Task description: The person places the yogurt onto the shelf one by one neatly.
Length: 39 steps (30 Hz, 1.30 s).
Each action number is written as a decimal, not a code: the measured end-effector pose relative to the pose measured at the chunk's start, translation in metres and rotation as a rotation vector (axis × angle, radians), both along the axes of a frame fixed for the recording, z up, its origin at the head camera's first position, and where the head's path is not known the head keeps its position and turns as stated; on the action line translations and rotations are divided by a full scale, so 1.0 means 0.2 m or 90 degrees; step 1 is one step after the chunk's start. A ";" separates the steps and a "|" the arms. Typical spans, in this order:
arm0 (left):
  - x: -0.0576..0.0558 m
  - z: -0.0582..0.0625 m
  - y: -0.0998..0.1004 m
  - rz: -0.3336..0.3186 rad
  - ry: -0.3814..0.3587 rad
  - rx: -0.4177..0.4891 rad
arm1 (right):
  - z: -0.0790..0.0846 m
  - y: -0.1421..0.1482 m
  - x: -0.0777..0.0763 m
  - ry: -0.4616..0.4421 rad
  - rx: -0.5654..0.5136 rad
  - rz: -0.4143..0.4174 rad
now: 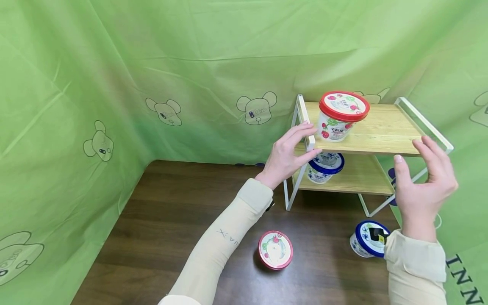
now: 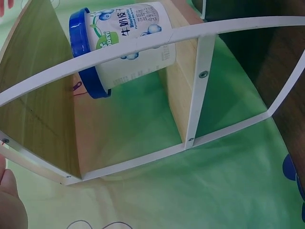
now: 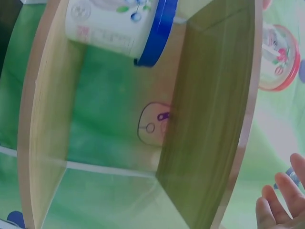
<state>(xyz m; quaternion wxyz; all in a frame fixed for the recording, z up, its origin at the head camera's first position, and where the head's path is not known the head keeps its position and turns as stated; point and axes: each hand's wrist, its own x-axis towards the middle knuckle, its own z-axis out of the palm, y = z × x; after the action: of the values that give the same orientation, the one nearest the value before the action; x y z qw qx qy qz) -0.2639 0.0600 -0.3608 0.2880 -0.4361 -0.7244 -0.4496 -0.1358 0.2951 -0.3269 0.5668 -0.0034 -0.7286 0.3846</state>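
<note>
A two-tier shelf point(image 1: 385, 131) with wooden boards and a white frame stands at the right. On its top board sits a tub with a red lid point(image 1: 344, 106). A tub with a blue lid point(image 1: 322, 171) stands on the lower board, also seen as a blue-lidded tub point(image 2: 136, 40) in the left wrist view. My left hand point(image 1: 284, 156) is at the shelf's front left corner, thumb and fingers spread; whether it touches the frame I cannot tell. Holding nothing, my right hand point(image 1: 428, 190) is raised by the front right corner, fingers spread from the thumb.
On the dark wooden table point(image 1: 183, 203) stand a pink-red-lidded tub point(image 1: 275, 250), in front of the shelf, and a blue-lidded tub point(image 1: 364, 243) beside my right sleeve. A green cloth point(image 1: 198, 76) printed with bear heads hangs behind and at the sides.
</note>
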 end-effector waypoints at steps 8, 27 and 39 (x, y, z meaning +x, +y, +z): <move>0.00 0.00 0.00 -0.008 0.001 0.002 | -0.04 -0.07 0.01 0.019 0.006 0.064; -0.01 0.00 0.00 -0.008 0.012 0.010 | -0.16 -0.17 0.03 -0.033 0.095 0.237; 0.00 0.00 0.00 -0.003 0.001 -0.001 | -0.26 -0.23 0.09 -0.072 0.120 0.338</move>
<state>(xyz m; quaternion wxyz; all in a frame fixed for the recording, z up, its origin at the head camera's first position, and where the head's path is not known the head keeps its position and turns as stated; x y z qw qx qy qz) -0.2631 0.0597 -0.3611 0.2869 -0.4388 -0.7235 -0.4492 -0.1179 0.2499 -0.3788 0.4026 0.2185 -0.7672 0.4490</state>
